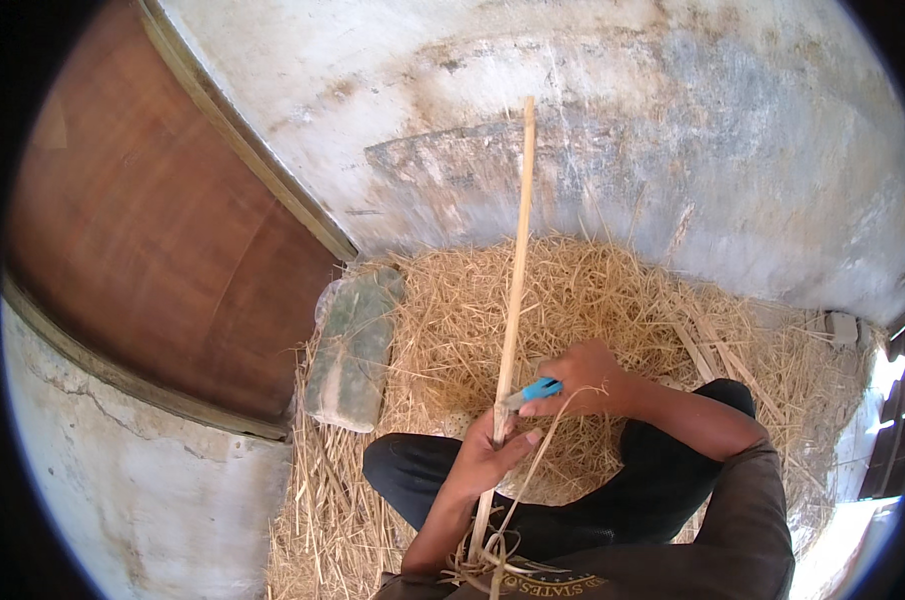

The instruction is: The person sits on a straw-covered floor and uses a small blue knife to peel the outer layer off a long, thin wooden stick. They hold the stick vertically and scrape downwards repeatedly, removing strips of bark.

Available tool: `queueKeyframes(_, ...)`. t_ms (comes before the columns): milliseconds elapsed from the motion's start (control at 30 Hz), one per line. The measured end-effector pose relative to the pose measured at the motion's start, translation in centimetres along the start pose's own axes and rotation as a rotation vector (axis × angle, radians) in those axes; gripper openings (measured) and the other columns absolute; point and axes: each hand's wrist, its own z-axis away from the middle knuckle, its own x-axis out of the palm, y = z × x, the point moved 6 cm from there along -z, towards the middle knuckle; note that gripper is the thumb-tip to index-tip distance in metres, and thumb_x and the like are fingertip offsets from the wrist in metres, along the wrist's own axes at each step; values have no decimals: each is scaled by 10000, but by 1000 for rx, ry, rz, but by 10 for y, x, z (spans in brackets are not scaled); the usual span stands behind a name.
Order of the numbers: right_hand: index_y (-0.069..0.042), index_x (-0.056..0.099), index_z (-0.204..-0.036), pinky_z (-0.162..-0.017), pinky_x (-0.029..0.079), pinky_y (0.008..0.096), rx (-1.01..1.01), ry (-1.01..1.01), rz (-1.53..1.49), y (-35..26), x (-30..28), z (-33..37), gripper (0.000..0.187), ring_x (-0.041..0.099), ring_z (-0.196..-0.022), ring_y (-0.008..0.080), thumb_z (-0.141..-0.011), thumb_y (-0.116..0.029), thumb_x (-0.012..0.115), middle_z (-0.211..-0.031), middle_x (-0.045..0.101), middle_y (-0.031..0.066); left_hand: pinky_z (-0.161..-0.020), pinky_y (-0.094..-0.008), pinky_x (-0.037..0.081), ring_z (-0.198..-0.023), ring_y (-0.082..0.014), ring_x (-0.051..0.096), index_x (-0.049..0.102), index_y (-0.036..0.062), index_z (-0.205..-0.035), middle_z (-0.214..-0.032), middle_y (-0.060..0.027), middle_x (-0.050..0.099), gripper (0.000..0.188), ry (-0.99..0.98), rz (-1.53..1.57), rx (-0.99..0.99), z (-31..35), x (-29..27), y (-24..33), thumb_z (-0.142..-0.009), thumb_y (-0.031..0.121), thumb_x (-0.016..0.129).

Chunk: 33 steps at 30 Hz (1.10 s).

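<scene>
A long pale wooden stick (pixel 517 270) runs up from my lap toward the wall, slightly tilted. My left hand (pixel 481 460) is closed around its lower part, thumb lying across it. In my right hand (pixel 585 372) is a knife with a blue handle (pixel 544 388). Its short blade rests against the stick just above my left hand. A thin shaving (pixel 545 446) curves from near my right hand down toward my lap. More curled shavings (pixel 485 562) gather at the stick's lower end, against my shirt.
Straw-like shavings (pixel 453 300) cover the floor around my crossed legs. A greenish stone block (pixel 351 350) lies at the left, beside a brown door panel (pixel 173 220). A stained plaster wall (pixel 673 130) rises ahead. Several loose strips (pixel 708 345) lie at the right.
</scene>
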Motion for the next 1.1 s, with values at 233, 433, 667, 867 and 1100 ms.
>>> queueKeyframes(233, -87, 580, -559, -390, 388, 369, 174, 49, 190, 27, -4, -11, 674, 490, -370, 245, -711, -743, 599, -430, 470, 69, -460, -195, 274, -529, -9, 348, 371, 146, -786, -635, 83, 359, 306, -59, 197, -9, 21, 9, -6, -872, -4, 623)
queueKeyframes(433, -98, 615, -586, -389, 388, 364, 186, 199, 120, 42, -9, -23, 663, 497, -375, 237, -722, -746, 583, -448, 491, 60, -403, -201, 258, -442, -24, 366, 352, 165, -784, -569, 70, 392, 330, -74, 444, -118, 22, 14, -15, -849, -31, 610)
queueKeyframes(667, -98, 614, -575, -401, 401, 372, -39, -10, 118, -10, 10, -6, 663, 519, -393, 272, -700, -749, 602, -454, 504, 59, -385, -200, 252, -359, -50, 321, 352, 160, -795, -522, 46, 397, 325, -88, 606, -141, 27, 20, -15, -851, -36, 605)
queueKeyframes(867, -97, 615, -571, -400, 396, 375, 44, 144, 224, 14, -11, -16, 653, 517, -394, 262, -699, -738, 612, -446, 504, 70, -391, -210, 253, -352, -40, 318, 356, 156, -823, -564, 13, 437, 312, -98, 701, -172, 26, 23, -21, -861, -50, 586)
queueKeyframes(1100, -115, 610, -543, -371, 357, 359, 130, 71, 195, 22, 2, -14, 689, 501, -377, 239, -702, -783, 558, -430, 492, 69, -420, -208, 264, -370, -46, 340, 366, 149, -828, -623, -45, 512, 300, -129, 816, -193, 32, 21, -24, -844, -72, 568)
